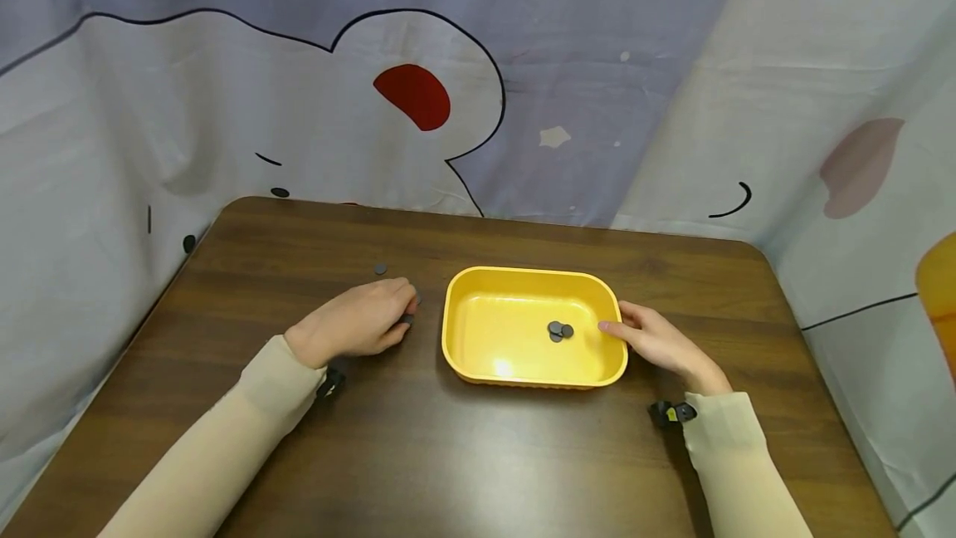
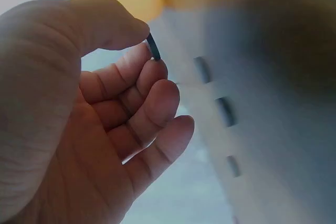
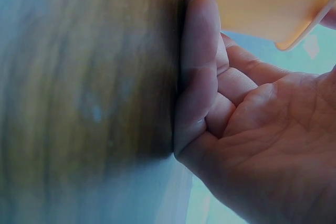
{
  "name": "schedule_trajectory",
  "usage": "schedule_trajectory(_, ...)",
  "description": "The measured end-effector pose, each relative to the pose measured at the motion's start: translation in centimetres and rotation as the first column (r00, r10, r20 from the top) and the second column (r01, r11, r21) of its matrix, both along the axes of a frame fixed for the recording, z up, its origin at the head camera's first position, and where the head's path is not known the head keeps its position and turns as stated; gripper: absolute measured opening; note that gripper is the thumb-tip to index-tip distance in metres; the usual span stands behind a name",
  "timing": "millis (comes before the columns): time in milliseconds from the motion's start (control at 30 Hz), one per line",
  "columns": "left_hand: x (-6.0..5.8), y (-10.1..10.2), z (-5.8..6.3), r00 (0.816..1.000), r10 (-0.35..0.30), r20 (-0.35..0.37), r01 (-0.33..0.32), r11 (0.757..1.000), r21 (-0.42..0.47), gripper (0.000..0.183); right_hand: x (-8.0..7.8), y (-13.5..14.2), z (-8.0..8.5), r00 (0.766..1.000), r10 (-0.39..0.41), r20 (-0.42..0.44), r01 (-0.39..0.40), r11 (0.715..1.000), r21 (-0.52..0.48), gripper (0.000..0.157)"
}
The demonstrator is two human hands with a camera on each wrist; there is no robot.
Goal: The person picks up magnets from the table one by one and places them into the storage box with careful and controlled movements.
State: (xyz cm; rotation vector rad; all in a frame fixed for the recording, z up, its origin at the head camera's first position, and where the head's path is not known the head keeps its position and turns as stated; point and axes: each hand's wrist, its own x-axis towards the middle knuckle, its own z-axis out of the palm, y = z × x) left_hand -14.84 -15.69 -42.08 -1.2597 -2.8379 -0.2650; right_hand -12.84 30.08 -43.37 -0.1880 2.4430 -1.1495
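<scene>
My left hand is low over the table, left of a yellow plastic bin. In the left wrist view its thumb and fingertips pinch a thin dark disc, seen edge-on. More dark grey discs lie by that hand: one disc is beyond the knuckles, and others are partly hidden by the fingers. Inside the bin, several similar discs sit in a small cluster right of centre. My right hand grips the bin's right end, thumb over the rim and fingers along the outer wall, close to the tabletop.
The brown wooden table has rounded far corners. A patterned curtain hangs behind it and along both sides. Small black devices, one a wrist camera, are strapped at both wrists. An orange-yellow shape shows at the right edge.
</scene>
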Motion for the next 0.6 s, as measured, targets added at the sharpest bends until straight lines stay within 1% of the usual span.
schedule_trajectory(100,-0.2,0.3,1.1,0.999,-0.008,-0.037,0.009,1.000,0.026,0.016,-0.1,0.0,-0.1,1.000,0.000,-0.001,0.000,1.000,0.007,0.061)
schedule_trajectory(233,-0.5,1.4,2.6,0.997,-0.033,-0.068,0.036,0.998,0.056,0.017,-0.2,0.0,-0.2,1.000,-0.001,0.001,0.001,1.000,0.005,0.060)
schedule_trajectory(333,-0.7,2.5,3.6,0.995,-0.060,-0.084,0.066,0.996,0.067,0.016,-0.2,0.0,-0.2,1.000,-0.004,0.002,0.004,1.000,-0.001,0.059)
schedule_trajectory(500,-1.2,4.6,4.9,0.986,-0.118,-0.121,0.129,0.988,0.088,0.012,-0.2,-0.1,-0.2,1.000,0.004,-0.007,-0.004,1.000,-0.014,0.057)
schedule_trajectory(600,-1.5,5.8,5.7,0.982,-0.140,-0.128,0.154,0.982,0.106,0.010,-0.2,-0.1,-0.1,1.000,0.009,-0.012,-0.010,1.000,-0.016,0.056)
